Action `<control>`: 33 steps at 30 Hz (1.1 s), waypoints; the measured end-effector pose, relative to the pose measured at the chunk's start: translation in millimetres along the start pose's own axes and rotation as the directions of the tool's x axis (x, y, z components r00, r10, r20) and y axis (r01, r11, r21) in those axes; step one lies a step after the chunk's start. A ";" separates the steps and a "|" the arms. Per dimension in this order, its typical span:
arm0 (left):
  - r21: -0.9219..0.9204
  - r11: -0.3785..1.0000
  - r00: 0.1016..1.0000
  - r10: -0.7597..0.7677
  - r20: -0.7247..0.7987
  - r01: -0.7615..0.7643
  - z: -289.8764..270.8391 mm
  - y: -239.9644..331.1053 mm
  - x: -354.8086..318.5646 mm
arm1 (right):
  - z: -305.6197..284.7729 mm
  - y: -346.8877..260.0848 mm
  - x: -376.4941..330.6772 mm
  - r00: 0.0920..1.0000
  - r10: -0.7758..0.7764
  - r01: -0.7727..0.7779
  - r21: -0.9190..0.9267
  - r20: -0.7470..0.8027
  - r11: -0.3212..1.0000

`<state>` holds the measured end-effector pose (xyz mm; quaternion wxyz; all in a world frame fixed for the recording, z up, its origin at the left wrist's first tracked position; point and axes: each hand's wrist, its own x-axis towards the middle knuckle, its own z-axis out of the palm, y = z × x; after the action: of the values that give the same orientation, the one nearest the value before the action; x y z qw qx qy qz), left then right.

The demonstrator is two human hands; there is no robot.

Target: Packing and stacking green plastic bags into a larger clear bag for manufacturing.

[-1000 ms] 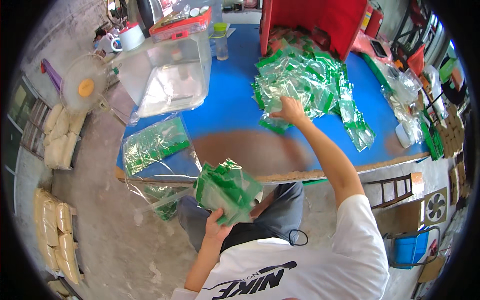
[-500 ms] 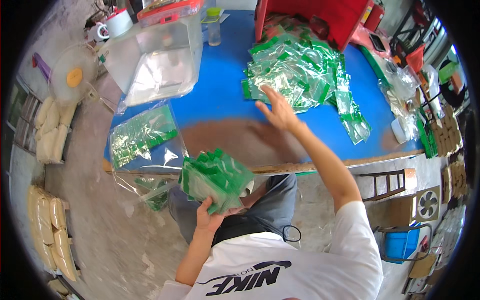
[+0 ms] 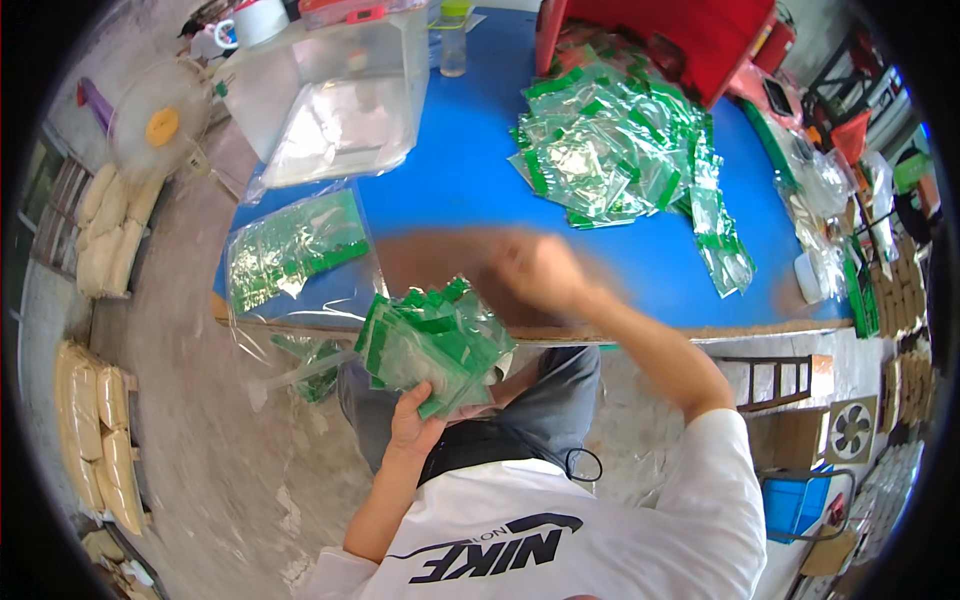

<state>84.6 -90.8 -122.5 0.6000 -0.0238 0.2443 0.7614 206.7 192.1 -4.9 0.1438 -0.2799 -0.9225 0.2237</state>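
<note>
My left hand (image 3: 416,420) is closed on a fanned stack of small clear plastic bags with green bands (image 3: 440,345), held over my lap at the table's front edge. Over a worn brown patch of the blue table (image 3: 450,190) is my right hand (image 3: 545,272), smeared by motion; whether its fingers hold a bag cannot be made out. Beyond it lies a loose heap of the same green-banded bags (image 3: 610,145), spilling from a tipped red bin (image 3: 735,50). To the left, a larger clear bag (image 3: 300,250) lies flat with green-banded bags inside, overhanging the front edge.
A translucent plastic box (image 3: 330,60) with clear sheets stands at the back left, a white mug (image 3: 255,22) beyond it. Near it is a bottle with a green lid (image 3: 453,50). Plastic wraps and a phone (image 3: 776,95) line the right side. A fan (image 3: 160,125) stands left.
My right hand has drawn back from the heap toward me and to the front of the table. My left hand keeps the stack in nearly the same place. The view has shifted slightly.
</note>
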 end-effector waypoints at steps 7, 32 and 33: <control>0.150 0.988 1.000 -0.023 0.014 0.021 11.7 -15.3 6.8 | -57.1 193.8 79.7 0.725 0.401 -0.581 -0.185 -0.560 0.793; 0.042 0.983 0.903 -0.183 0.389 0.181 41.5 4.5 19.9 | -12.9 125.8 -2.7 0.791 0.591 -0.301 0.738 -0.161 0.604; 0.006 0.982 0.886 -0.174 0.430 0.189 40.1 3.8 24.3 | -6.1 106.4 -8.8 0.815 0.563 -0.179 0.864 -0.138 0.471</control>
<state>84.6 -53.4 -94.0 0.7070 0.1105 0.0896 0.6928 264.3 268.1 -53.4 0.3905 -0.4184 -0.5718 0.5878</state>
